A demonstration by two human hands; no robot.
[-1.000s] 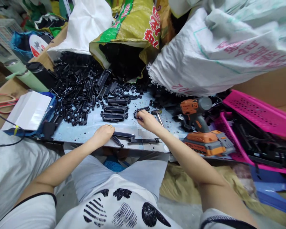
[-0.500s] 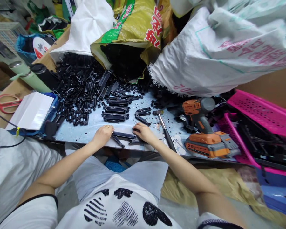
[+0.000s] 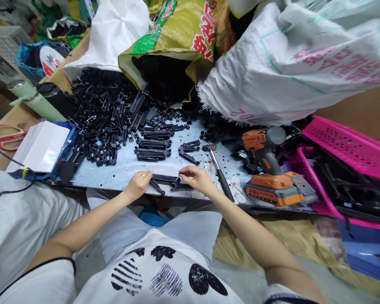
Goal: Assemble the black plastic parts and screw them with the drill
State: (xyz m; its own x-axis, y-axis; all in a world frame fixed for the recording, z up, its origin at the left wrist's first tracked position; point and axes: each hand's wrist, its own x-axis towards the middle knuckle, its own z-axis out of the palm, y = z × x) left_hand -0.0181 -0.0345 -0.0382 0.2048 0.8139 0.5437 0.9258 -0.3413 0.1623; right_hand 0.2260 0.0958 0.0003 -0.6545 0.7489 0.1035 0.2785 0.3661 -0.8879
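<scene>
A long black plastic bar lies across the near edge of the pale blue worktop, with a shorter black piece slanting under it. My left hand is closed on the bar's left end, a ring on one finger. My right hand pinches the bar's right end, where a small black part sits. Just beyond my hands lie a few loose black links and stacked black bars.
A big heap of black parts spills from sacks at the back. A hammer and an orange cordless drill lie right of my hands. Pink baskets stand far right. A white box, scissors and bottles are on the left.
My right hand came back from the loose links near the hammer's head to the right end of the bar at the table edge. The left hand stayed on the bar.
</scene>
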